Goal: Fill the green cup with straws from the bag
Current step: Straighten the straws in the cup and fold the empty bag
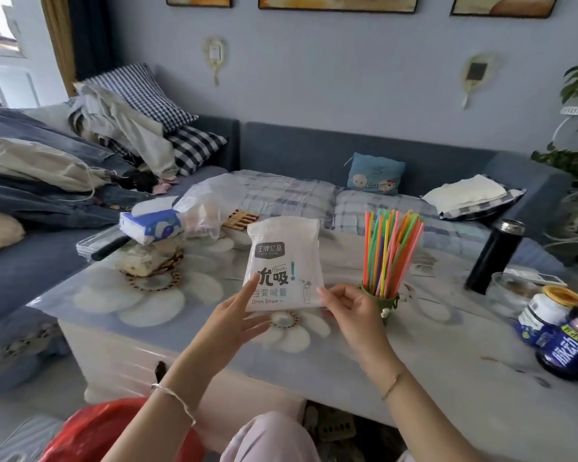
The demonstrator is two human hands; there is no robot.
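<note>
A white plastic straw bag (284, 261) printed "Drink Straw" is held upright above the table. It looks flat, and no straws show in it. My left hand (237, 318) supports its lower left corner with fingers spread. At the lower right corner my right hand (346, 305) pinches the bag. Just right of the bag a small green cup (382, 303) stands on the table, packed with several colourful straws (389, 251) that fan upward.
The floral table (314, 368) carries a tissue pack (151, 225) and a clear bag (207, 208) at back left, a black flask (496, 256), a glass bowl (511, 291), a jar (549, 308) and a dark blue bottle (568, 348) at right. A sofa lies behind.
</note>
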